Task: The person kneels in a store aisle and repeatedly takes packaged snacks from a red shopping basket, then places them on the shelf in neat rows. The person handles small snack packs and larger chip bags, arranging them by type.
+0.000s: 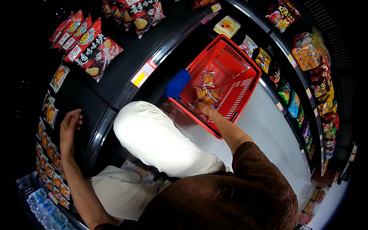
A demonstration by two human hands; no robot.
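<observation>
- Head view: where are the wrapped snacks (pixel 208 94) lying?
- Red basket (pixel 230 72), at and beyond the fingers of the right hand (pixel 206 109); whether these are pinching, cannot tell. Left hand (pixel 69 125): fingers loosely curling, holding nothing.
- Handling?
- Seemingly light, soft, slippery, crushable; edges probably offering best hold.

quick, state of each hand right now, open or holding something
Left hand: open, fingers loosely curled, nothing visibly held.
Right hand: in the red basket, at the wrapped snacks; whether it grips one cannot be told.
</observation>
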